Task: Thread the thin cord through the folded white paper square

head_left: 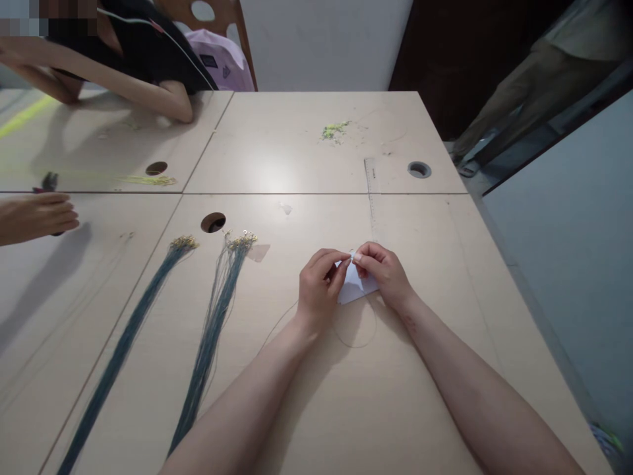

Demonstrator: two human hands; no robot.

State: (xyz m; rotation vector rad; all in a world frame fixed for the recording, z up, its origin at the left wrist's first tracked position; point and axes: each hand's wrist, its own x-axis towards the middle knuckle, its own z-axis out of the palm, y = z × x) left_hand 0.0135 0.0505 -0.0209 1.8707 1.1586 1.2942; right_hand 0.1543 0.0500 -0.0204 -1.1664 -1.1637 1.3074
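Observation:
My left hand (321,285) and my right hand (383,272) meet fingertip to fingertip over a small white paper (357,287) lying on the pale wooden table (346,409). Both hands are pinched closed on something tiny that I cannot make out. A thin cord (353,340) loops on the table just below my hands and trails off to the left. A clear ruler (370,191) lies straight beyond my right hand.
Two long bundles of blue-green cords (217,316) with gold ends lie to the left (133,330). Another person's hand (37,216) rests at the left edge; a second person leans on the far-left table (123,86). Green scraps (335,130) and cable holes (213,222) mark the tables.

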